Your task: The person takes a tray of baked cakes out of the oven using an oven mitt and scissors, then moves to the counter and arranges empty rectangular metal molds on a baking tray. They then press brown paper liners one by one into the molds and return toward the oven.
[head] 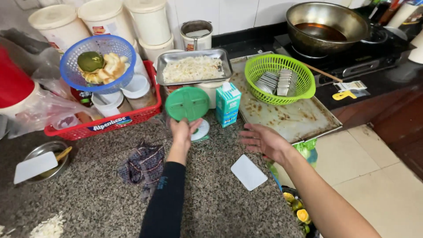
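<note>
My left hand (183, 131) holds a round green lid (187, 103) upright by its lower edge, in front of a small kitchen scale (203, 130). On the scale rests a steel tray (164, 70) of shredded white food. A small teal and white carton (228, 104) stands just right of the lid. My right hand (261, 140) hovers open over the granite counter, near the corner of a stained baking sheet (299, 121), holding nothing. A white plastic scraper (248, 172) lies flat below it.
A green basket (304, 86) of folded metal pieces sits on the sheet. A red basket (112, 121) with cups carries a blue basket (72, 75) of fruit. A wok (326, 28) stands on the stove. A dark cloth (143, 165) and a steel bowl (46, 152) lie left.
</note>
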